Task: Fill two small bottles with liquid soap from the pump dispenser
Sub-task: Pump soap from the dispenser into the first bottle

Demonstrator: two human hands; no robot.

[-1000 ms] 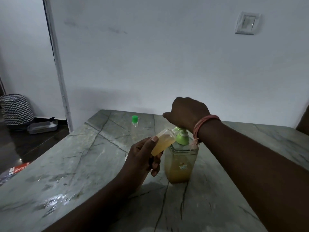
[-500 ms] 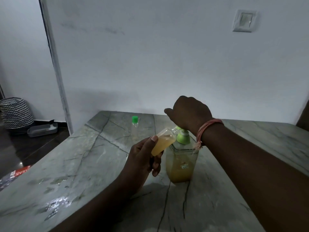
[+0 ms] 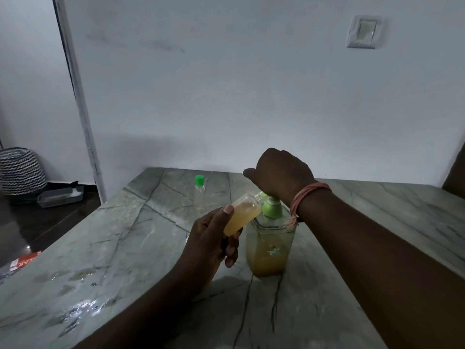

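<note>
Grey-green marble with dark veins forms the tabletop (image 3: 130,248), which runs back to a plain white wall carrying a single light switch (image 3: 364,31). On it stands the pump dispenser (image 3: 270,244), a clear square-shouldered bottle part full of amber liquid soap, with a green pump collar and a small pale sticker on its front too small and blurred to read. The right hand (image 3: 281,173), a pink thread band (image 3: 305,197) at its wrist, sits on top of the pump head with fingers curled down over it, hiding the nozzle's top. The left hand (image 3: 211,238), just left of the dispenser, grips a small open bottle (image 3: 242,214) between thumb and curled fingers, tilting it so its mouth meets the green spout; the bottle is largely filled with the same amber liquid. Behind and to the left of the dispenser, well apart from both hands, a second small bottle (image 3: 199,193) stands upright with a green cap on and looks nearly clear. Far left of the dispenser, beyond a white door frame (image 3: 80,107), a black-and-white zigzag basket (image 3: 21,171) and a grey tray (image 3: 60,196) sit on a dark floor. A red packet (image 3: 25,261) with white lettering, not legible, lies on the floor by the table's left edge.
</note>
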